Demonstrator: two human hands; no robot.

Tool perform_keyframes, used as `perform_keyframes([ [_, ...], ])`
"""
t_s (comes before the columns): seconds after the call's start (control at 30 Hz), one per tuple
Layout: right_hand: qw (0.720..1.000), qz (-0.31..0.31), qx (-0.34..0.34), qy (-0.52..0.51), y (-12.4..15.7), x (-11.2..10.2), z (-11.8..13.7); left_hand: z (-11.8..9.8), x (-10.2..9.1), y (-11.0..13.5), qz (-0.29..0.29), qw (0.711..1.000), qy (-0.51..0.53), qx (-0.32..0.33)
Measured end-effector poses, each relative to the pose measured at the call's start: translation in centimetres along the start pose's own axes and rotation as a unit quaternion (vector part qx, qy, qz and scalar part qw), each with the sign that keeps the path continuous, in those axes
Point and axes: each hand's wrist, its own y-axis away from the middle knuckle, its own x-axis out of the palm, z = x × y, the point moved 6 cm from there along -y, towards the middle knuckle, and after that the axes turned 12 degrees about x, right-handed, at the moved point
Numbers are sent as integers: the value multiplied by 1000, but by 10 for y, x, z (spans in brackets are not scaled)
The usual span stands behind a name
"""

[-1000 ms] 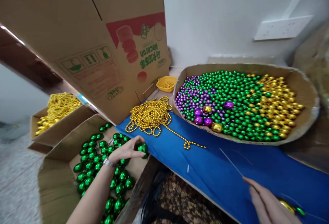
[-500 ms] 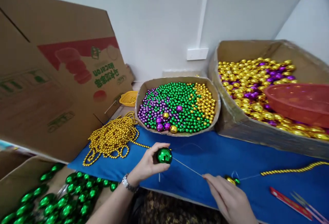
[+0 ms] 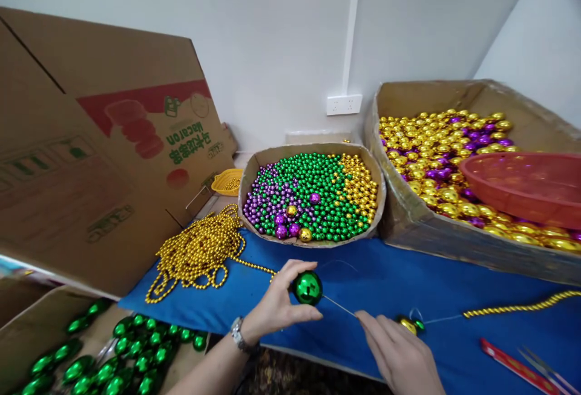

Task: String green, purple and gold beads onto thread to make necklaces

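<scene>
A large shiny green bead [image 3: 307, 287] sits between the thumb and fingers of my left hand [image 3: 275, 301], which wears a metal watch. From the bead's right side a thin pale thread [image 3: 339, 306] runs taut to my right hand [image 3: 394, 346], whose thumb and forefinger pinch its end. Just beyond the right hand, a gold bead [image 3: 407, 324] and a smaller green bead [image 3: 419, 325] lie on the blue cloth [image 3: 363, 280]. Behind my left wrist, a strand from the heap of gold bead chain [image 3: 200, 247] reaches toward the hand.
A cardboard tray [image 3: 313, 244] of small green, purple and gold beads stands ahead. To its right is a big box [image 3: 408, 244] of gold and purple beads with a red basin [image 3: 521, 186]. Large green beads [image 3: 140, 346] fill a lower-left box. Tweezers [image 3: 544, 365] lie at right.
Both hands stay at the thread, and the left hand with the green bead has shifted right, closer to the right hand. The visible thread between them is shorter. The camera view has tilted slightly.
</scene>
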Motion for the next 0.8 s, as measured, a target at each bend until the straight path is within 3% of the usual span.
perform_keyframes([
  [0.1,998,18,31,-61,2,9,-1,11,18,0,-55,991,115,-40],
  [0.2,986,46,73,-142,2,12,-5,17,32,-1,-115,964,235,-53],
  [0.33,970,77,107,-203,2,15,-13,18,43,-4,-144,931,328,-64],
  [0.5,976,38,103,-187,6,15,-19,18,46,-6,-156,923,344,-71],
  [0.63,974,51,99,-198,8,18,-17,21,48,-6,-167,909,370,-88],
  [0.8,980,28,93,-176,7,20,-18,18,48,-7,-171,921,345,-70],
])
